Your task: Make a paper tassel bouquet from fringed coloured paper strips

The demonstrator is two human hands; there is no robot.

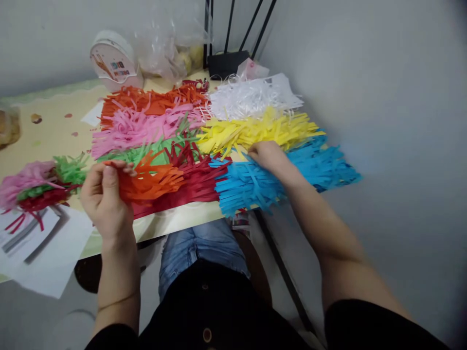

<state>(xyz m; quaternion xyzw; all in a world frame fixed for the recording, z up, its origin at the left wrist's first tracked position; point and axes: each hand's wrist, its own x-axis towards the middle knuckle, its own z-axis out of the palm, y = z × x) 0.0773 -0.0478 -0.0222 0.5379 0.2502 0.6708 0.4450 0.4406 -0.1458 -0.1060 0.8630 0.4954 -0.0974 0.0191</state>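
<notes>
Left hand pinches orange fringed paper; right hand's grip on blue fringe unclear.

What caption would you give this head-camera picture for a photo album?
Left hand holds an orange fringed paper piece while the right hand rests on the blue fringed stack.

At the back of the table a round white tub leans by the wall, a crinkled clear plastic bag just beside it. Right of that sits a black router, antennas up. White paper sheets hang over the near left edge. A finished bundle of pink, green and red fringes lies there too.
</notes>
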